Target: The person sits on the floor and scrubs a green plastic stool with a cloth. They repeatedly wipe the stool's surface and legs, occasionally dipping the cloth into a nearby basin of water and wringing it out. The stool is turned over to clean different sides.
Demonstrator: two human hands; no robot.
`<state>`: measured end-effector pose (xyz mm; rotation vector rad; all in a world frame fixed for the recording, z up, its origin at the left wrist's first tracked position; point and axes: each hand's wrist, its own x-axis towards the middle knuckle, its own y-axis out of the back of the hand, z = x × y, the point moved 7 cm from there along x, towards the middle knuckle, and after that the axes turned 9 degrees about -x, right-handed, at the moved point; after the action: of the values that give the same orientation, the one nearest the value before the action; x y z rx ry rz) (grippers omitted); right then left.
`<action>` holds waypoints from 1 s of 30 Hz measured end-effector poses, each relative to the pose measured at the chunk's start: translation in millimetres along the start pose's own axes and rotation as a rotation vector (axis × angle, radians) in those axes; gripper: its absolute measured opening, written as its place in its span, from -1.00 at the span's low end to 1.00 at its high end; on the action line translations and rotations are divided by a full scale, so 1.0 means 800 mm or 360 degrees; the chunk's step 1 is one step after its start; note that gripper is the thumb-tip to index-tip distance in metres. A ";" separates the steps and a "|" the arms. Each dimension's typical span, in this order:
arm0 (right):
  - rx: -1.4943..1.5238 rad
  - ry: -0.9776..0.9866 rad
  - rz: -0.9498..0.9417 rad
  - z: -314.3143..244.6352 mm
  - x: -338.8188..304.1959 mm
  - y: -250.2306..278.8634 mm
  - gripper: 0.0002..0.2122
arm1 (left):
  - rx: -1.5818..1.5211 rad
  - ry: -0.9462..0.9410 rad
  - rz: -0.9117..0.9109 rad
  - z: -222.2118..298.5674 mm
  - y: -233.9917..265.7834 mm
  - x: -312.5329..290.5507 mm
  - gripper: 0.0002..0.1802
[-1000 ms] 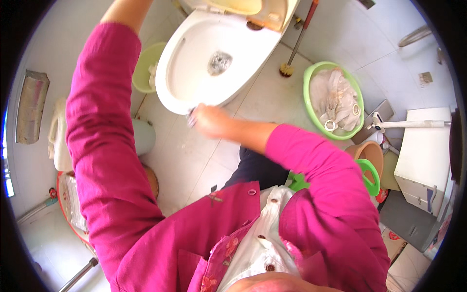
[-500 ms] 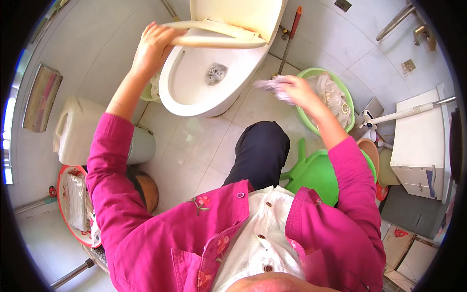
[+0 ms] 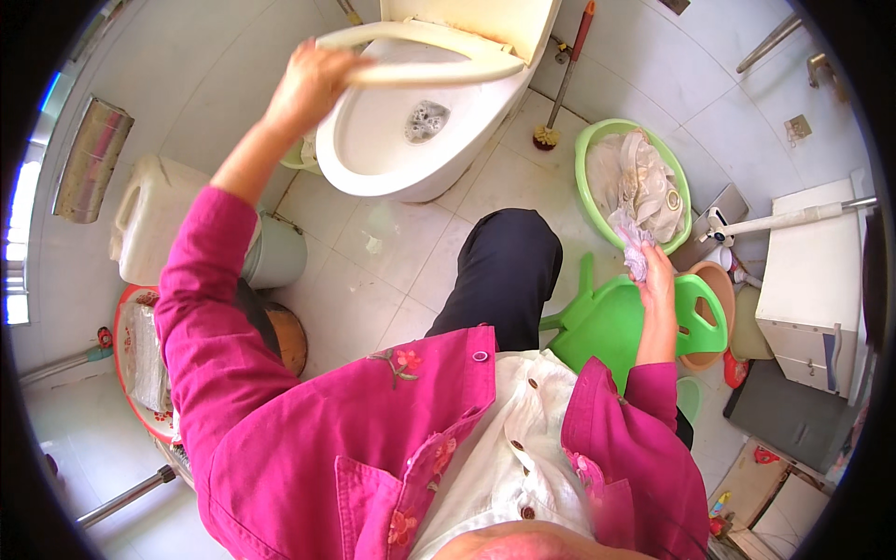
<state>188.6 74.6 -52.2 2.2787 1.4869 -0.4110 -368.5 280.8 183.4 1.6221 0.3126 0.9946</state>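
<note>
At the upper left, my left hand (image 3: 317, 86) is closed round the front of a cream toilet seat (image 3: 439, 72). The seat is tilted up above the white toilet bowl (image 3: 373, 159), its hinged end at the raised lid (image 3: 476, 13). Off to the right, my right hand (image 3: 657, 275) grips a crumpled pale-purple cloth (image 3: 635, 245). The cloth hangs at the near rim of a light-green basin (image 3: 583, 177), and I cannot tell whether it touches it. Whitish fabric (image 3: 644, 177) lies in that basin. Below my right hand is a bright-green plastic chair (image 3: 597, 327).
A toilet brush (image 3: 560, 98) leans beside the toilet. To the left are a white jerrycan (image 3: 159, 219), a grey bucket (image 3: 282, 250) and a red-rimmed tray (image 3: 126, 322). On the right stand a brown basin (image 3: 717, 280) and a white cabinet (image 3: 807, 271).
My right hand has drawn back with the cloth, away from the toilet toward the green basin and chair. My left hand keeps hold of the seat, whose ring now shows wider.
</note>
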 end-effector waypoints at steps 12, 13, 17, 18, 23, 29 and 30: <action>0.0110 0.0131 -0.0100 -0.004 -0.016 -0.010 -0.80 | -0.0257 0.0266 -0.0257 0.112 -0.053 -0.046 -0.29; 0.0092 0.0128 -0.0112 0.002 -0.016 -0.010 -0.81 | -0.0459 0.0156 -0.0155 0.137 -0.055 -0.028 -0.37; -0.0044 0.0163 -0.0010 0.041 -0.026 0.021 -0.81 | -0.1257 -0.0182 0.0041 0.293 -0.064 0.062 -0.53; -0.0137 0.0194 0.0034 0.048 -0.032 0.029 -0.80 | -0.1388 -0.0280 0.0054 0.334 -0.071 0.081 -0.54; -0.0341 0.0345 0.0364 0.093 -0.062 0.092 -0.70 | -0.2335 0.0302 -0.0299 0.523 -0.230 0.102 -0.44; -0.1124 0.0215 0.1099 0.232 -0.080 0.238 -0.67 | -0.1513 0.0081 -0.1019 0.679 -0.402 -0.039 -0.22; -0.1341 0.0128 0.1270 0.250 -0.086 0.253 -0.66 | -0.1262 -0.0225 -0.1154 0.698 -0.417 -0.068 -0.19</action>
<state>340.5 -148.2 -165.7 1.9345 0.4854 0.4611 109.9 -27.4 -135.8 0.7428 0.3193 0.3515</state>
